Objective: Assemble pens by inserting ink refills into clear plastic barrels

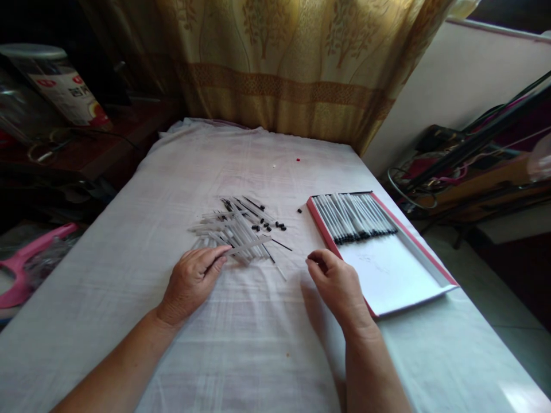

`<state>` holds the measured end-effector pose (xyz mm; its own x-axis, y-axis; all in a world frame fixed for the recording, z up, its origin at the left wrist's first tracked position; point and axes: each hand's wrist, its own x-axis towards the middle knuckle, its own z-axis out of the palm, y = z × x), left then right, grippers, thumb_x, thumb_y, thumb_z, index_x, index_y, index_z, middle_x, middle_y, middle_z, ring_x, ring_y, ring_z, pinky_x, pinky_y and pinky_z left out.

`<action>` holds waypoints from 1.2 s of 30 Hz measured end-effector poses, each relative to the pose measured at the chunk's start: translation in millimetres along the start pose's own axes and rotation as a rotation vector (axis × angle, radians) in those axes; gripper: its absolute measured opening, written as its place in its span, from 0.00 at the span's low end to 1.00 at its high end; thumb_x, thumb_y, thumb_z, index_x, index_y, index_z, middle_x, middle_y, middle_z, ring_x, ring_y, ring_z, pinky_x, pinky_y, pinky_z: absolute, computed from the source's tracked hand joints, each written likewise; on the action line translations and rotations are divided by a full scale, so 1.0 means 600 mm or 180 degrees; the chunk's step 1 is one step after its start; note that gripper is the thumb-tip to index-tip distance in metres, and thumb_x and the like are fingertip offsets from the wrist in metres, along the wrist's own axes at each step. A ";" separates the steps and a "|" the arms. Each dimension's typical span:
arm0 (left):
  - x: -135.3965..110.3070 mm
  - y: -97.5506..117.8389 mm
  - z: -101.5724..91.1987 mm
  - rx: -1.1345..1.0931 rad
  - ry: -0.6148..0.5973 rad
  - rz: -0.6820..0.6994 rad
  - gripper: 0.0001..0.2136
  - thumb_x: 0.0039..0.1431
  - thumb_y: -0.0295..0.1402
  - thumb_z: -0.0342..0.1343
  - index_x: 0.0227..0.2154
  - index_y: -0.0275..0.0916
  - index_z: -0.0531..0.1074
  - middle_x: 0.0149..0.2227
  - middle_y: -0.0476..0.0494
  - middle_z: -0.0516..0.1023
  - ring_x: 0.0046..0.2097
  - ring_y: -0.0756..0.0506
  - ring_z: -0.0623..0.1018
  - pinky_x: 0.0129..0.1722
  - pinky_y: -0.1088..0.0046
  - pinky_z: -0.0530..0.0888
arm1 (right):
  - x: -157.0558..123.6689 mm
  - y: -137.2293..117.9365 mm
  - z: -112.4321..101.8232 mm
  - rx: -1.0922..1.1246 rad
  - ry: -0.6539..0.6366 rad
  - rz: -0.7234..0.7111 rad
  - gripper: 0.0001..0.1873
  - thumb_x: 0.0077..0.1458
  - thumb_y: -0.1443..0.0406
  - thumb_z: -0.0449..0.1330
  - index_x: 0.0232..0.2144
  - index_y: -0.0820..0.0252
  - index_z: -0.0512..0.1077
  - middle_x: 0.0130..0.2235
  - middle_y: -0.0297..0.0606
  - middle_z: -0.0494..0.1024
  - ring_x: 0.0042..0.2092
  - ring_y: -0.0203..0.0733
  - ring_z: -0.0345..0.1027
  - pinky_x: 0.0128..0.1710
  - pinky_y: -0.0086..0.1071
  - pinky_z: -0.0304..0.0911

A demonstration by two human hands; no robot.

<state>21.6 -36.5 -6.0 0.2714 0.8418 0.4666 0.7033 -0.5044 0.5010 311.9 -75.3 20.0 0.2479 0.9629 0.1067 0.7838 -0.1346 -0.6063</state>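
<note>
The left hand (191,281) lies on the white cloth (258,355) with its fingers stretched together, the tips touching a clear tube (249,245). Whether it grips the tube cannot be told. This tube lies at the near edge of a loose pile of clear, black-tipped tubes (232,226), with small black caps (269,225) scattered to the right of it. The right hand (338,284) is curled, thumb meeting forefinger, beside a red-edged tray (396,275) holding a neat row of tubes (353,217).

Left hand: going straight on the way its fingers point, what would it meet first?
The left hand would meet the pile of clear tubes right ahead; its fingertips seem to touch the nearest one.
</note>
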 end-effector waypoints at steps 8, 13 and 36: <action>-0.001 -0.002 -0.001 -0.0091 0.0056 0.0005 0.13 0.65 0.39 0.51 0.44 0.43 0.79 0.39 0.43 0.83 0.40 0.44 0.80 0.44 0.68 0.75 | -0.001 -0.002 -0.006 0.1947 0.1069 0.0282 0.10 0.51 0.59 0.63 0.34 0.58 0.78 0.29 0.35 0.78 0.30 0.39 0.71 0.31 0.33 0.68; -0.002 -0.003 -0.002 -0.0162 0.0035 -0.0141 0.13 0.65 0.39 0.51 0.44 0.43 0.79 0.40 0.43 0.83 0.41 0.43 0.81 0.45 0.68 0.76 | 0.004 -0.003 -0.014 0.3000 0.1633 0.0516 0.11 0.49 0.60 0.66 0.35 0.59 0.77 0.28 0.33 0.77 0.28 0.36 0.70 0.30 0.31 0.68; -0.003 0.022 0.000 -0.0052 -0.0084 0.0495 0.10 0.66 0.33 0.52 0.43 0.40 0.76 0.38 0.44 0.83 0.40 0.45 0.80 0.43 0.69 0.73 | -0.015 -0.044 0.028 0.2981 0.0636 0.0499 0.10 0.47 0.59 0.69 0.31 0.59 0.78 0.28 0.36 0.79 0.28 0.39 0.72 0.27 0.32 0.68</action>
<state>30.3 -44.5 -0.1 0.3934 0.7579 0.5203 0.6407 -0.6319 0.4360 279.3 -76.3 21.9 0.4709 0.8808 0.0507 -0.0159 0.0659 -0.9977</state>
